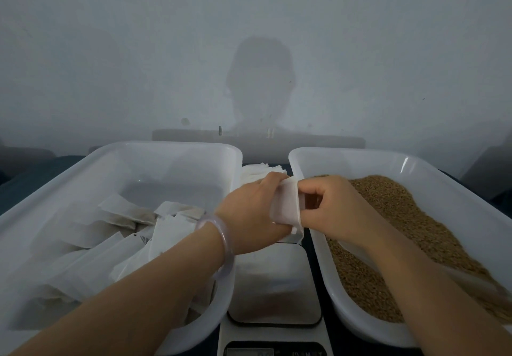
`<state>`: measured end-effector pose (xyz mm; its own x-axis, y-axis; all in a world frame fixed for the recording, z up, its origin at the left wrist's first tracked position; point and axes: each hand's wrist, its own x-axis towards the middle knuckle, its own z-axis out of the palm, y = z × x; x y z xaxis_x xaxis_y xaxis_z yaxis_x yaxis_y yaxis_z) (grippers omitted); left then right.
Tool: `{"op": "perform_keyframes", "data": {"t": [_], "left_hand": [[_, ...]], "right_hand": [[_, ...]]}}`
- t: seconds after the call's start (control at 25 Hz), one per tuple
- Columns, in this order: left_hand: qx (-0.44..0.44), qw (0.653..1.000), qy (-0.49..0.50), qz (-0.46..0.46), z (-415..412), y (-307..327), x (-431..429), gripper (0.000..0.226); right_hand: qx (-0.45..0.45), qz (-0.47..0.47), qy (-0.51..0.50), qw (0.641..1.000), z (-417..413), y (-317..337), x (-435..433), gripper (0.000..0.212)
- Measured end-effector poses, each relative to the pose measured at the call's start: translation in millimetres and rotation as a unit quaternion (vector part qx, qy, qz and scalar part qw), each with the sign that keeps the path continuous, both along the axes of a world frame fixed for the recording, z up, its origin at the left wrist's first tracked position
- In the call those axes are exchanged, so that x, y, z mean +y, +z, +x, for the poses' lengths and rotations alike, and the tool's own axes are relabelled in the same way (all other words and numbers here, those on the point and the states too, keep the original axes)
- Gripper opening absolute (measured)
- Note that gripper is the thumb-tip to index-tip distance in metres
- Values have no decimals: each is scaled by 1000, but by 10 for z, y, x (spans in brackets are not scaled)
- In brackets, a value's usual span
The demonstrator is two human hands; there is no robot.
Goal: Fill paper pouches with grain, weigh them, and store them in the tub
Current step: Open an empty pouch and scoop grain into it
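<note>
a white paper pouch point(286, 206) is held between both hands, in the air over the gap between the two tubs and above the far edge of the scale's platform point(274, 283). the left hand point(249, 211) comes in from the left, its fingers curled round the pouch's left side and its knuckles facing the camera; a pale translucent bangle point(221, 245) sits on that wrist. the right hand point(332, 206) meets it from the right, fingers bent, pinching the pouch's right edge, so the two hands are just beside each other with only the pouch between them. whether the pouch has grain in it cannot be told. the right forearm crosses over the right tub point(360, 153), which holds a bed of brown grain point(401, 231); a pale object lies in the grain under that forearm, too hidden to name. the left forearm crosses the near corner of the left tub point(166, 145), where a loose pile of filled pouches point(124, 217) lies, mostly toward the near side. behind the hands, between the tubs, a stack of flat empty pouches point(257, 170) shows. the scale's dark display point(274, 351) is at the bottom edge, unreadable
</note>
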<state>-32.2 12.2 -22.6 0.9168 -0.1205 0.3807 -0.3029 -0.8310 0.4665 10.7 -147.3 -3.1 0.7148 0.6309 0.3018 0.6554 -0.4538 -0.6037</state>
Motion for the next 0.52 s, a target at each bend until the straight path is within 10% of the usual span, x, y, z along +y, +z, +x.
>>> {"op": "perform_keyframes", "data": {"t": [0.28,0.36,0.52], "left_hand": [[-14,998,14,-56,-11,-5,85,48],[5,997,23,-74,-32,-7,79,56],[10,994,24,-111,-42,15,50,74]], "right_hand": [[38,152,-95,983,182,230,-391,10],[17,-47,-150,987,380,229,-814,15],[159,-427,-166,875,508,-123,-1627,47]]}}
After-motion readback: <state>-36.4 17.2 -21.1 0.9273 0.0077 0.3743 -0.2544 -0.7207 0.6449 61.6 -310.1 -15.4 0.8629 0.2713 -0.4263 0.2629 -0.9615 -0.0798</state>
